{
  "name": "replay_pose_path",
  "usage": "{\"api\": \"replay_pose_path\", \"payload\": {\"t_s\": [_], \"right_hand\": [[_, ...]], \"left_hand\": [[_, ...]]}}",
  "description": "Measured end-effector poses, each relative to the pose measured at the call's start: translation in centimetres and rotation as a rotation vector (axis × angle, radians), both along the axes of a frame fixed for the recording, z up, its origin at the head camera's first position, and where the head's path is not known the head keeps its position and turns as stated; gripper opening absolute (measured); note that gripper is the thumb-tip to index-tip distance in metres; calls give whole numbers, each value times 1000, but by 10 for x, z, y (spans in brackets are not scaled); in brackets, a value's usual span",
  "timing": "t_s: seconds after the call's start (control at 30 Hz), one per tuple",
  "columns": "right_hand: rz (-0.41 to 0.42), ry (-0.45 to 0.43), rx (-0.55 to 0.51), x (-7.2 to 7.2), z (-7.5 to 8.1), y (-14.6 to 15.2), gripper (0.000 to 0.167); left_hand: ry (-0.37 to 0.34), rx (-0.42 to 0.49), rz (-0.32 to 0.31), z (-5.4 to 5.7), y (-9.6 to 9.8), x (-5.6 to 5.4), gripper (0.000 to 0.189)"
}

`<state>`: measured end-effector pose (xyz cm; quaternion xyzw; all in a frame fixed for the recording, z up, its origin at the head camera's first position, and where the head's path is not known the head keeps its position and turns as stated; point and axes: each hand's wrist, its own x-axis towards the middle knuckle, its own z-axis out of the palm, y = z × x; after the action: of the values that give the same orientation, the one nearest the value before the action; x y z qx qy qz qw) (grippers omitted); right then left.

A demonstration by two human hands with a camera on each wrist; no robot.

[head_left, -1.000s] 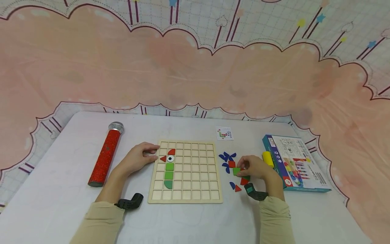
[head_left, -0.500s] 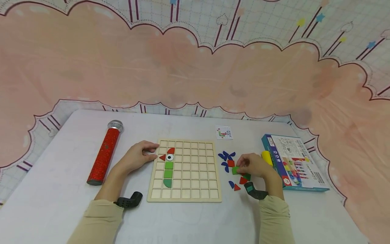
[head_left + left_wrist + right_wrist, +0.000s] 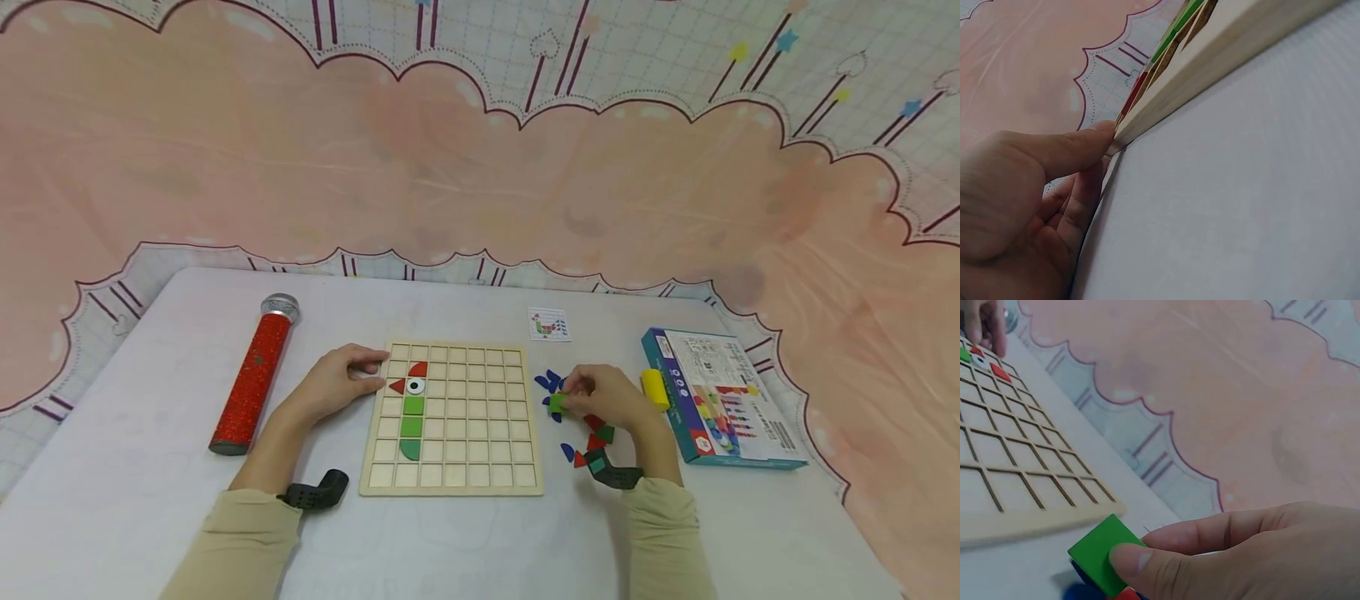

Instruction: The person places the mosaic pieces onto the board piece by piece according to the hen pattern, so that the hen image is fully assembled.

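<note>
Red tube (image 3: 252,375) lies at far left. Left hand (image 3: 333,385) rests against the wooden grid board (image 3: 480,442), thumb (image 3: 1079,147) pressing its corner edge, seen only at the wrist; fingers loosely curled, gripping nothing. Right hand (image 3: 607,397) pinches a green square tile (image 3: 1100,553), lifted just right of the board. Blue box (image 3: 720,400) lies at far right.
</note>
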<state>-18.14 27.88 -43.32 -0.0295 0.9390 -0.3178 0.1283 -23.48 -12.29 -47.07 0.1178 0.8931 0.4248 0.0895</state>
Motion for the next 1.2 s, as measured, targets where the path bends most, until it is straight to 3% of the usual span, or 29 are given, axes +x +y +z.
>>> {"api": "replay_pose_path", "payload": {"t_s": [0.4,0.8,0.97,1.2], "right_hand": [[178,108,-100,0,6,-63,9],[325,118,-132,9,-5,-121,8],[333,75,-145,15,-7,-136,6],[333,99,-130,18,-10,-146,5]], "left_hand": [[-4,-6,24,2,2,-3,47],[-2,-12,34,5,4,-2,47],[2,-12,37,4,4,-2,46],[-4,-12,42,3,4,-2,46]]}}
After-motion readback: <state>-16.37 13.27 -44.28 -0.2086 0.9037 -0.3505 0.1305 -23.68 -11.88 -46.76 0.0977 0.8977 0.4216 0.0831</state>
